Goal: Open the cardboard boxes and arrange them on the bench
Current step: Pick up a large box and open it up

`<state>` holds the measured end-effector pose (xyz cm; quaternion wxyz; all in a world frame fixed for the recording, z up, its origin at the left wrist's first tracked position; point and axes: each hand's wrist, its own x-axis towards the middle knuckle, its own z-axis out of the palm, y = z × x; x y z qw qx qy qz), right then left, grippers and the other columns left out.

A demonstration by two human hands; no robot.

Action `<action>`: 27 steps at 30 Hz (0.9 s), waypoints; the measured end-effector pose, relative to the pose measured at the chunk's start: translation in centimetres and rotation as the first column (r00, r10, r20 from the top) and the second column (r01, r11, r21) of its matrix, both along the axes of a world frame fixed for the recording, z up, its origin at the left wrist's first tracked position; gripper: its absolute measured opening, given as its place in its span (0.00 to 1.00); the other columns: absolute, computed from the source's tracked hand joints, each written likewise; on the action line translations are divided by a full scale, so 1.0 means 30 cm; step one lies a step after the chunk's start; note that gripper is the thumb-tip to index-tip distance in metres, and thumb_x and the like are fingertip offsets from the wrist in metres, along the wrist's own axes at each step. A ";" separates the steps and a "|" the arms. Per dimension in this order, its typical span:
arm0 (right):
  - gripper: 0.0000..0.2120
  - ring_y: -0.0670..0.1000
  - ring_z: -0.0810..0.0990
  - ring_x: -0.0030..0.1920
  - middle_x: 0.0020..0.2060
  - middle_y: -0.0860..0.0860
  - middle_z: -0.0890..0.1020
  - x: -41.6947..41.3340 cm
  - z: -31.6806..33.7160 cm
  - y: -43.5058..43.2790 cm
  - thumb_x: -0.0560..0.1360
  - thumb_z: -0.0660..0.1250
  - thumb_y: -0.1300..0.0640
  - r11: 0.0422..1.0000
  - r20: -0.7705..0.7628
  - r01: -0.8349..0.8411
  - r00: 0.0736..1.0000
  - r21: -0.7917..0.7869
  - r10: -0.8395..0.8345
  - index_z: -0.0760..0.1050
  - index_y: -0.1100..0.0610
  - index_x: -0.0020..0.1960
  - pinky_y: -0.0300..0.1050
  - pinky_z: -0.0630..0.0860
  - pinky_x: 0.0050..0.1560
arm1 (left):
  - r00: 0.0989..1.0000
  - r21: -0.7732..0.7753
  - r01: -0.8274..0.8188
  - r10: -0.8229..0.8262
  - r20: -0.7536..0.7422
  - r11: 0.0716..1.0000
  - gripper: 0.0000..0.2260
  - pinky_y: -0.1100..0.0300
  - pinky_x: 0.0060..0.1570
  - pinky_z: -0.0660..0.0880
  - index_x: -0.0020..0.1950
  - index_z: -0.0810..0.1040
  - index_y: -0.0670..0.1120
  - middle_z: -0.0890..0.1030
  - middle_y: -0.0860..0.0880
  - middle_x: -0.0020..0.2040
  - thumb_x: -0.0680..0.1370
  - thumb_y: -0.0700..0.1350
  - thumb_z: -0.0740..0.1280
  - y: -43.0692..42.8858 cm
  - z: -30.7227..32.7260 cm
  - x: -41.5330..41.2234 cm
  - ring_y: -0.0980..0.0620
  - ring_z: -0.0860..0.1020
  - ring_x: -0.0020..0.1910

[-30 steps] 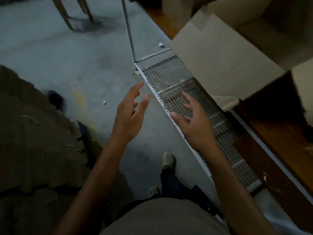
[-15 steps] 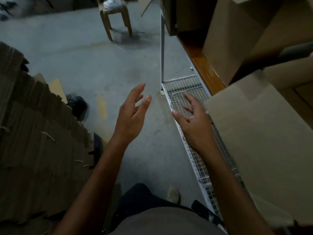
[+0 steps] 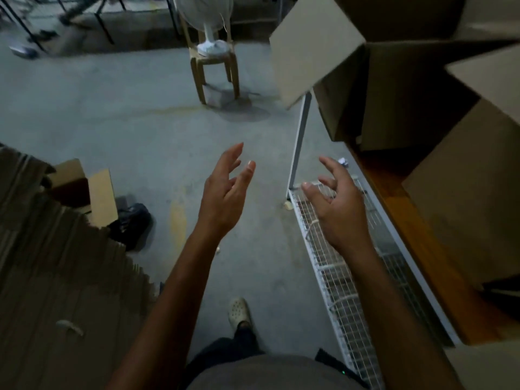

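Note:
Both my hands are raised in front of me, fingers spread, holding nothing. My left hand (image 3: 225, 195) hovers over the concrete floor. My right hand (image 3: 337, 206) hovers above the white wire shelf (image 3: 346, 299) under the bench. On the wooden bench (image 3: 422, 249) at the right stand opened cardboard boxes: a far one (image 3: 388, 94) with a flap (image 3: 309, 49) sticking out to the left, and a nearer one (image 3: 467, 198). A tall stack of flattened cardboard boxes (image 3: 56, 277) fills the lower left.
A white bench leg (image 3: 299, 139) stands just left of my right hand. A small open box (image 3: 84, 190) and a dark bag (image 3: 129, 223) lie on the floor by the stack. A wooden stool (image 3: 213, 68) carrying a white fan stands farther off.
The view has tilted upward, bringing the stool, fan and far box into sight. My hands stay empty and spread, and have moved slightly farther apart.

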<state>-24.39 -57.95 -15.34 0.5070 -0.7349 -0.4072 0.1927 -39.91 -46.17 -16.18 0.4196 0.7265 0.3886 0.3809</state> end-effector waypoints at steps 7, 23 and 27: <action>0.24 0.45 0.72 0.68 0.71 0.51 0.72 0.116 0.063 0.417 0.79 0.66 0.49 0.993 0.009 0.100 0.995 0.065 -0.101 0.67 0.45 0.73 0.41 0.75 0.60 | 0.997 0.030 0.080 -0.080 0.006 0.996 0.24 0.60 0.62 0.73 0.75 0.67 0.48 0.71 0.48 0.73 0.80 0.55 0.59 0.486 0.057 0.120 0.52 0.72 0.69; 0.12 0.47 0.78 0.58 0.60 0.49 0.80 0.690 0.242 0.914 0.78 0.63 0.52 0.815 0.370 0.463 0.732 0.348 -0.573 0.81 0.55 0.56 0.47 0.78 0.57 | 0.875 0.367 0.477 -0.473 -0.108 0.798 0.19 0.55 0.62 0.74 0.70 0.73 0.50 0.76 0.50 0.68 0.81 0.55 0.62 1.202 0.264 0.965 0.54 0.74 0.66; 0.12 0.45 0.75 0.33 0.35 0.46 0.79 0.767 0.192 0.969 0.78 0.60 0.52 0.735 0.551 0.610 0.520 0.296 -0.653 0.80 0.54 0.47 0.42 0.73 0.32 | 0.827 0.507 0.550 -0.518 -0.218 0.664 0.14 0.55 0.63 0.72 0.62 0.80 0.46 0.80 0.46 0.62 0.80 0.49 0.63 1.344 0.268 1.215 0.51 0.76 0.63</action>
